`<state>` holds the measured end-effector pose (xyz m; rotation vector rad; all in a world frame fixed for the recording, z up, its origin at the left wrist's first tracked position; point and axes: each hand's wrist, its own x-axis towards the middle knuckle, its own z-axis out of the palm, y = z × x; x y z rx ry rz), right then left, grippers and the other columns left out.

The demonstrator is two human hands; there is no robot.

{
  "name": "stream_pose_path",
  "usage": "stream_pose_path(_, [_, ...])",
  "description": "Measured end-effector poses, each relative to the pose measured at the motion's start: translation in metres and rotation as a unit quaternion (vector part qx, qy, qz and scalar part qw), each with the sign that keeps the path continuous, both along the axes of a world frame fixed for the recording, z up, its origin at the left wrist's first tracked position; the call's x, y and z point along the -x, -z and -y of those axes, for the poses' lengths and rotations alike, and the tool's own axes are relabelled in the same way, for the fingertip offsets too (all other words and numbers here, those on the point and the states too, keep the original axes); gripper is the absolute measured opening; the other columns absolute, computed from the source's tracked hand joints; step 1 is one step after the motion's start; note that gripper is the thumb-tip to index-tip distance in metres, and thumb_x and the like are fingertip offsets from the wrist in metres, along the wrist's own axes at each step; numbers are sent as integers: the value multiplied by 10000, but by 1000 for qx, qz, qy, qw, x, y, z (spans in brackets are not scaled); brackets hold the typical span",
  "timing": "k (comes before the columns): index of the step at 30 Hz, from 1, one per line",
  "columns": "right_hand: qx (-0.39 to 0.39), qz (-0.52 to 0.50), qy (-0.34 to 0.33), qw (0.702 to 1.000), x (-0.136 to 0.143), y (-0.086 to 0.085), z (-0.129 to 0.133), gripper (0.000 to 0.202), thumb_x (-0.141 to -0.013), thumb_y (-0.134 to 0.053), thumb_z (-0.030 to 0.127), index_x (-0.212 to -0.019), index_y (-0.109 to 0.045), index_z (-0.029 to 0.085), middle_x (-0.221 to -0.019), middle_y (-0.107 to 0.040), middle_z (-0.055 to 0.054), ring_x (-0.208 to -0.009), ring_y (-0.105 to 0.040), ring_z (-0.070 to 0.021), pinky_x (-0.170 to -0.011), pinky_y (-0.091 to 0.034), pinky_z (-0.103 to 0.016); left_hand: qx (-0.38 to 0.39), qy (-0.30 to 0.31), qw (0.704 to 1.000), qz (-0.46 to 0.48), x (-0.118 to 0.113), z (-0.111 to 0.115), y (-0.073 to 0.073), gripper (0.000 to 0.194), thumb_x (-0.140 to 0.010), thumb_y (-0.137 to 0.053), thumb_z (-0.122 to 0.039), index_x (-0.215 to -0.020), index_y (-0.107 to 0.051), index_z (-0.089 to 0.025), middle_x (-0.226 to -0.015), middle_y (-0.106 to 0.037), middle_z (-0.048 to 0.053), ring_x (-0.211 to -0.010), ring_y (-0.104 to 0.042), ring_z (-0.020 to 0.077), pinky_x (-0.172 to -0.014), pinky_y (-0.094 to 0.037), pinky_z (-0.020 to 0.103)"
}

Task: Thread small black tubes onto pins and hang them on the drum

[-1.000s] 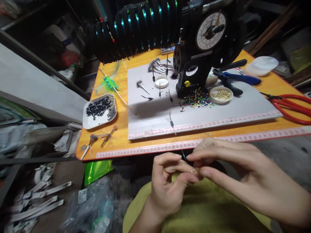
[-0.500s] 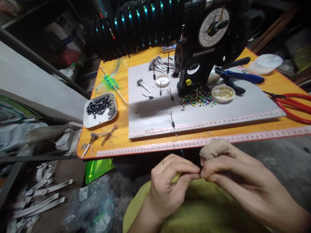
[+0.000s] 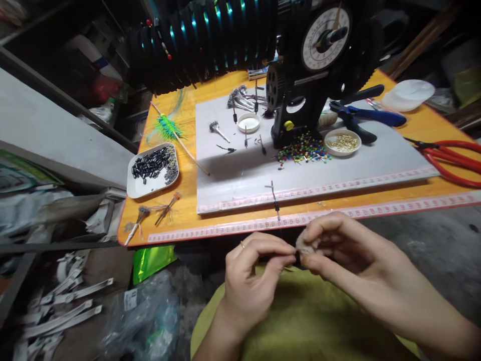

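Note:
Thumb and index finger of my left hand (image 3: 259,273) are pinched together over my lap, with a ring on one finger. My right hand (image 3: 349,265), one finger wrapped in a pale covering, curls its fingers against the left fingertips. Whatever sits between the fingertips is too small and dark to make out. Just above the hands, a small black part on a thin line (image 3: 277,205) hangs in front of the board's taped edge. Colourful bead-headed pins (image 3: 303,148) lie in a pile on the grey board (image 3: 225,185), beside a dish of gold pieces (image 3: 328,149).
A black machine with a dial (image 3: 326,37) stands at the back. On the left is a white tray (image 3: 150,190) of black pieces. Pliers (image 3: 381,116) and red-handled scissors (image 3: 451,163) lie on the right. A measuring tape (image 3: 225,228) runs along the orange table's front edge.
Both hands have shifted slightly left. The right fingers have spread and turned around the wrapped finger. The small black part on the line has moved right and down, and the view has shifted slightly.

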<state>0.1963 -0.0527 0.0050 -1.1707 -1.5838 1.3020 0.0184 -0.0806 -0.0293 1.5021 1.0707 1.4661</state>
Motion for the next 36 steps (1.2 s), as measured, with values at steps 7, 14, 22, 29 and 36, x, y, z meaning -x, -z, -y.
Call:
stream_pose_path(7, [62,-26,-30,997,0,0,0,244,-889,-768,418,-856,-628,222,-774,-626,-9,-667,-651,-138,-586,-580,-218,103,17,983,151,1,9,4,262,-873,-792,-53,-1047,-681,-215,-871,-818,5,-795,-801,155,-747,-660,239])
stream_pose_path(14, [73,-34,-48,996,-1,1,-1,210,-901,-760,387,-873,-625,228,-791,-615,2,-677,-629,-129,-597,-568,-215,81,32,989,118,5,8,4,312,-858,-794,-28,-1066,-665,-221,-896,-811,0,-806,-799,148,-759,-656,228])
stream_pose_path(22, [78,-6,-85,993,-3,0,-9,208,-938,-712,388,-878,-600,224,-800,-625,-3,-706,-642,-137,-612,-564,-223,-83,142,980,-115,27,-10,-10,409,-907,-721,-39,-1244,-615,-243,-978,-790,53,-840,-767,188,-765,-634,289])
stream_pose_path(29, [-20,25,-62,998,-2,3,-11,84,-1010,-612,341,-1014,-607,257,-904,-672,-9,-771,-697,-139,-629,-590,-207,-213,154,952,-157,23,-31,-12,382,-899,-508,6,-1209,-614,-189,-759,-663,23,-646,-607,165,-624,-528,298])
stream_pose_path(36, [-307,183,26,934,-5,10,3,212,-940,-577,63,-1094,-558,208,-951,-684,-42,-856,-717,-143,-755,-573,-213,-175,55,983,-31,10,-29,10,372,-864,-610,55,-1116,-616,-219,-802,-643,12,-695,-612,161,-668,-529,315])
